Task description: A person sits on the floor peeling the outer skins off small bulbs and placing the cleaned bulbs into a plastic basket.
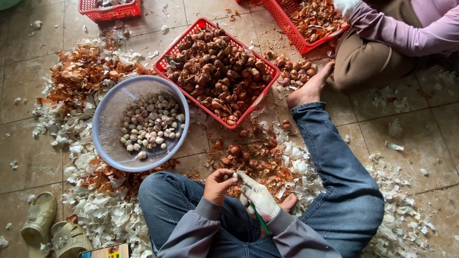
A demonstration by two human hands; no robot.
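Small pale clove point(234, 176) sits pinched between both hands, low centre, just above the person's crossed legs. Left hand point(218, 185), bare, fingers closed on the clove from the left. Right hand point(258, 197), in a whitish glove, fingertips closed on the same clove from the right; a green tool point(261, 220) runs down along its palm, how it is held cannot be told. Grey sleeves point(201, 229) and blue jeans point(334, 177) frame the hands; one bare foot point(288, 202) shows just right of the glove. Straight ahead of the hands, a heap of brown skins and unpeeled bulbs point(248, 160) on the tile floor point(28, 157). Beyond that, a red basket point(168, 56) packed with brown unpeeled bulbs. Left of it, touching, a round lilac colander point(106, 138) holding peeled pale cloves point(150, 125). White and brown peel point(91, 200) lies scattered all around, thick on the left and right. Bottom left, a pair of sandals point(52, 229). Top right, another person point(382, 43) sits, foot point(311, 88) near the red basket, a second red basket point(287, 24) of skins in front of them. A third red basket point(110, 10) at top edge.
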